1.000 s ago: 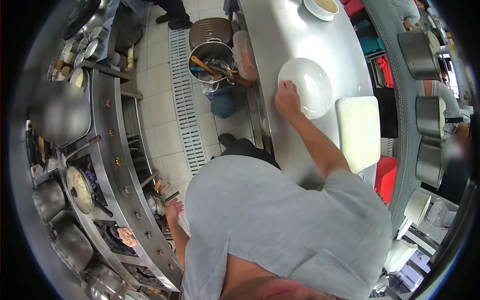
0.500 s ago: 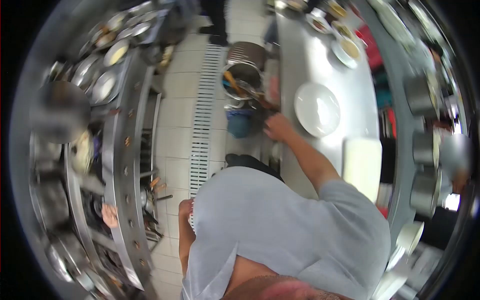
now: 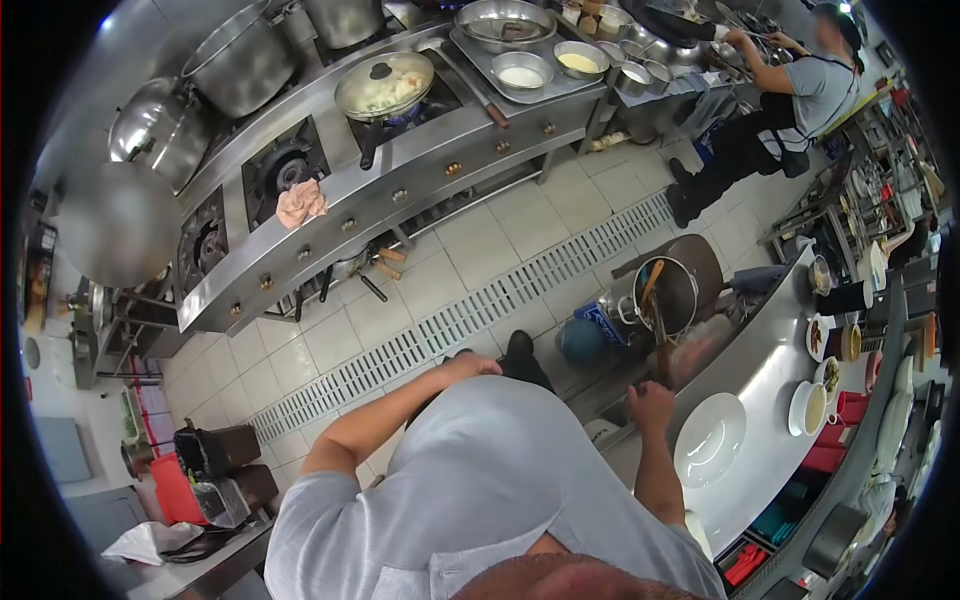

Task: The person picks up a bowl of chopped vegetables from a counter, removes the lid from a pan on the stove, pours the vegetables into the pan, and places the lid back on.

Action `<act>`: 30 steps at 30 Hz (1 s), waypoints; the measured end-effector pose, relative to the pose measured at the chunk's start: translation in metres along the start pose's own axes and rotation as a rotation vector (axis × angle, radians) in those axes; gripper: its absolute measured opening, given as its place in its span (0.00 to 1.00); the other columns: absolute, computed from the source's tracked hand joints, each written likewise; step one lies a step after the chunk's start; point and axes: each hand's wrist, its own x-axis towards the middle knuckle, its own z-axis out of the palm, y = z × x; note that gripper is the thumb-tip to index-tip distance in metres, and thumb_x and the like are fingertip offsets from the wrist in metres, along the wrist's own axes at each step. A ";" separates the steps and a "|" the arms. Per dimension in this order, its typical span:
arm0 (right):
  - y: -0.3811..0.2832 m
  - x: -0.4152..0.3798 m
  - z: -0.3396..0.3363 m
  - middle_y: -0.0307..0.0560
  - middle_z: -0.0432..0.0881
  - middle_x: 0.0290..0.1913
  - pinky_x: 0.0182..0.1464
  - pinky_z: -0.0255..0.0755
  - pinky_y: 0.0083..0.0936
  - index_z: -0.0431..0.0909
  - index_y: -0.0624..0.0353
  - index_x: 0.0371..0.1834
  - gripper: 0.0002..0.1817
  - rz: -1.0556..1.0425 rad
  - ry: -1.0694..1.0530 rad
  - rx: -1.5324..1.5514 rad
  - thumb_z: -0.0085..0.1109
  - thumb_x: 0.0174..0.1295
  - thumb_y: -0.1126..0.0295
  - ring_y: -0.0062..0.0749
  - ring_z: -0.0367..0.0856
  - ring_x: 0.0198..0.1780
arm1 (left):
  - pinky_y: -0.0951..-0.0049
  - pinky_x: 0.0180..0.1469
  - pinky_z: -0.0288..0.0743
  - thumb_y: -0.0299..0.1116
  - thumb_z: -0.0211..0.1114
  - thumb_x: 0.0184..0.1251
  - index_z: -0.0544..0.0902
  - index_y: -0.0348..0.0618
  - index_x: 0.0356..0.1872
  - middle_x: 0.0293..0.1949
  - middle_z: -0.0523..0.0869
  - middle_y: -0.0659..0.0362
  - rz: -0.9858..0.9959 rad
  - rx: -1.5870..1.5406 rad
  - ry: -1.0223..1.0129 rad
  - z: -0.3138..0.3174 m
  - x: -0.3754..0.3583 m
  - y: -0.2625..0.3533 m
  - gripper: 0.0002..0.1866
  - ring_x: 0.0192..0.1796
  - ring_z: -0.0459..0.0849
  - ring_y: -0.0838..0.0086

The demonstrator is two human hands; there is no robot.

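Note:
My left hand [image 3: 472, 367] lies against the front of my grey shirt, its fingers loose and partly hidden by my body. At the edge of the steel counter [image 3: 745, 505], my right hand [image 3: 652, 405] rests with its fingers bent but apart, and I see nothing in them. Close beyond it is the brown handle [image 3: 661, 355] of a tool that leans from a metal pot [image 3: 680, 302]; the hand seems apart from it. A yellow-orange handle [image 3: 653, 275] also stands in the pot. On the counter, right of my right hand, sits a large white plate [image 3: 710, 440].
A drain grate [image 3: 500, 295] crosses the tiled floor. Left, the stove [image 3: 400, 195] bears a lidded pan [image 3: 385, 85] and a pink cloth [image 3: 301, 203]. A co-worker [image 3: 815, 85] stands at the far right. Bowls [image 3: 807, 408] line the counter; a blue round object [image 3: 579, 341] is below.
The view has swung left, showing more of the stove and the co-worker. My left hand now lies farther forward across my front. My right hand stays at the counter edge.

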 end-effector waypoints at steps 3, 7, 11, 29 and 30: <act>-0.002 -0.004 0.002 0.48 0.86 0.31 0.45 0.74 0.43 0.85 0.56 0.29 0.15 0.026 -0.031 0.000 0.72 0.52 0.56 0.48 0.84 0.38 | 0.71 0.59 0.76 0.46 0.63 0.73 0.85 0.41 0.55 0.50 0.90 0.55 0.064 -0.100 0.004 -0.022 -0.025 0.063 0.20 0.54 0.86 0.70; -0.003 -0.003 -0.001 0.49 0.86 0.31 0.46 0.74 0.43 0.84 0.56 0.26 0.15 0.036 -0.023 0.001 0.72 0.52 0.55 0.48 0.84 0.38 | 0.72 0.58 0.75 0.45 0.62 0.75 0.86 0.44 0.54 0.47 0.89 0.60 0.178 -0.049 -0.060 -0.023 -0.039 0.127 0.18 0.52 0.85 0.76; -0.007 -0.002 -0.006 0.50 0.86 0.32 0.47 0.74 0.43 0.84 0.55 0.27 0.13 0.053 -0.044 -0.030 0.71 0.52 0.57 0.48 0.84 0.38 | 0.72 0.57 0.75 0.47 0.60 0.76 0.86 0.44 0.53 0.47 0.89 0.59 0.211 -0.028 -0.118 -0.027 -0.022 0.138 0.19 0.51 0.85 0.74; 0.003 -0.007 -0.009 0.49 0.84 0.34 0.54 0.71 0.41 0.83 0.55 0.29 0.12 0.134 -0.080 -0.043 0.66 0.55 0.58 0.44 0.82 0.43 | 0.62 0.72 0.64 0.36 0.64 0.65 0.79 0.38 0.62 0.65 0.79 0.48 0.523 0.315 -0.298 -0.084 -0.016 0.266 0.25 0.69 0.74 0.55; 0.005 -0.005 -0.010 0.49 0.84 0.34 0.54 0.71 0.40 0.83 0.55 0.30 0.11 0.130 -0.085 -0.031 0.65 0.55 0.58 0.43 0.83 0.43 | 0.62 0.74 0.61 0.36 0.63 0.64 0.78 0.38 0.64 0.68 0.77 0.48 0.493 0.312 -0.300 -0.087 -0.017 0.265 0.27 0.72 0.72 0.54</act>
